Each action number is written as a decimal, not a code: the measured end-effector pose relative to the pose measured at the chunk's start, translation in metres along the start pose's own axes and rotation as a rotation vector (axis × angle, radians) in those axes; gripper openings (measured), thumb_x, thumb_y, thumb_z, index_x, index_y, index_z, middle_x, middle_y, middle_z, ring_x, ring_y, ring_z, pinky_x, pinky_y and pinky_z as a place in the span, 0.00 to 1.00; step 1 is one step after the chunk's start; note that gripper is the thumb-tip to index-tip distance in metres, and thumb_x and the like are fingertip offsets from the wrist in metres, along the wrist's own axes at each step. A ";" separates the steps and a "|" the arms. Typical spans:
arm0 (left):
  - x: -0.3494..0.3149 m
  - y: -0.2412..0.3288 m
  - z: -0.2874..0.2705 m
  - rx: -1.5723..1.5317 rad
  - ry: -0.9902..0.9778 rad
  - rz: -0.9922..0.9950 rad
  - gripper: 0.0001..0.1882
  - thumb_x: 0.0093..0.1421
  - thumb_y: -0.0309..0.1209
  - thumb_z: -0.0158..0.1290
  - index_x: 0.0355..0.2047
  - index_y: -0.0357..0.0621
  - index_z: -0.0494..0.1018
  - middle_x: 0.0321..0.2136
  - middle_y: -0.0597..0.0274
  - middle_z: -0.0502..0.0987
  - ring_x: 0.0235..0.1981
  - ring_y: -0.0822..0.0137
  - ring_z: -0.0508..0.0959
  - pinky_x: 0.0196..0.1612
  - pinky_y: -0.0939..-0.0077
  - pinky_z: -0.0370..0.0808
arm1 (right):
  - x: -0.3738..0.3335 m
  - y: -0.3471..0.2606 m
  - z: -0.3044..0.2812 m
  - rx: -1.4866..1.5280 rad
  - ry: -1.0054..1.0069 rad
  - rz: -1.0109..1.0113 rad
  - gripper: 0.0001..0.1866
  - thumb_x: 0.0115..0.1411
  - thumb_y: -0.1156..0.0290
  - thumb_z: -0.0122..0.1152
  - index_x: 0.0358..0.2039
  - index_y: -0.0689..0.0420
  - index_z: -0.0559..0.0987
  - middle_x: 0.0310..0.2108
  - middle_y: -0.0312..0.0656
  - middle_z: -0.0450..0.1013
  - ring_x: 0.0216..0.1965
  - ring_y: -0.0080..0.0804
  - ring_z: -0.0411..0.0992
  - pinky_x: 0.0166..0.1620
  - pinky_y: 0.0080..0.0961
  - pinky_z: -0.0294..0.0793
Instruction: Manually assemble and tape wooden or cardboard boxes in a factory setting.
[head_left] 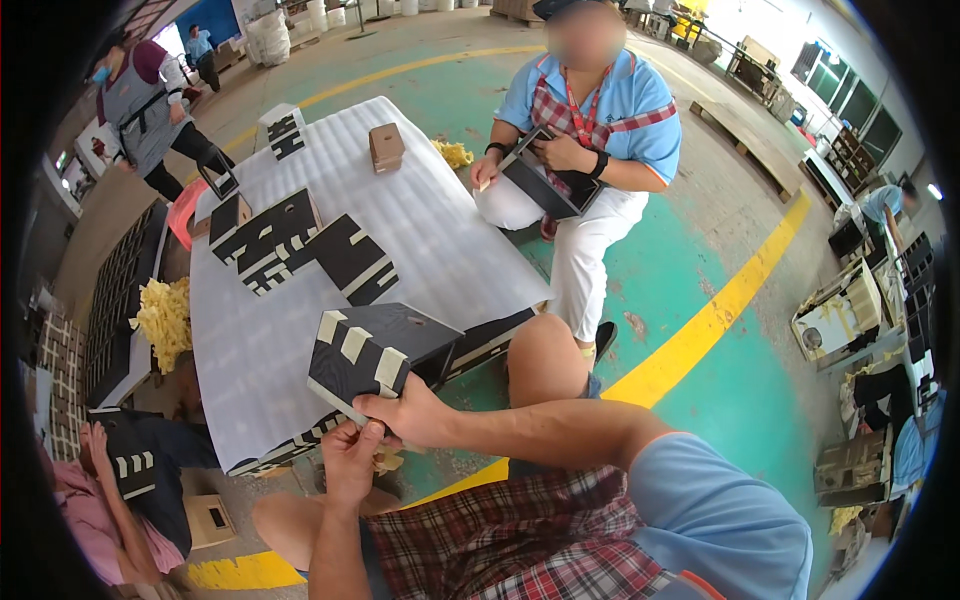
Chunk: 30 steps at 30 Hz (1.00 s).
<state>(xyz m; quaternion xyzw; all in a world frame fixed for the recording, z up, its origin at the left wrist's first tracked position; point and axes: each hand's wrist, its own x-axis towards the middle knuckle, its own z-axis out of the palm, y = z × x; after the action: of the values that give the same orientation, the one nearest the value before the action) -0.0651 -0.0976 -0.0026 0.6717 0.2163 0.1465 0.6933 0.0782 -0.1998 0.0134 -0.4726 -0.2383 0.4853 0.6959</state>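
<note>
A black box (357,358) with cream tape strips across one face is tilted over the near end of the covered table. My right hand (415,412) is closed on its lower corner, thumb along the edge. Just below that corner, my left hand (352,462) is closed in a pinch, fingertips close against the right hand's. What the left fingers pinch is hidden. A crumpled yellowish scrap (388,460) shows under my hands.
White foam sheeting covers the table (420,230), where several taped black boxes (270,240) and a brown block (386,148) stand. A co-worker (585,130) opposite handles a black box (545,180). Yellow tape scraps (163,320) heap at left. Another person's arms (115,500) are at lower left.
</note>
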 end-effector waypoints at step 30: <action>0.001 -0.016 -0.009 -0.026 0.067 -0.021 0.16 0.69 0.38 0.59 0.29 0.38 0.77 0.25 0.61 0.82 0.25 0.75 0.80 0.28 0.81 0.75 | 0.016 0.026 0.000 -0.095 0.107 -0.193 0.09 0.62 0.71 0.62 0.40 0.63 0.77 0.29 0.34 0.73 0.29 0.19 0.69 0.30 0.25 0.72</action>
<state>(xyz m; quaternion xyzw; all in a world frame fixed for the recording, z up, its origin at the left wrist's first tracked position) -0.0700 -0.0899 -0.0190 0.6549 0.2444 0.1644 0.6959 0.0734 -0.1836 -0.0116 -0.5050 -0.2680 0.3782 0.7281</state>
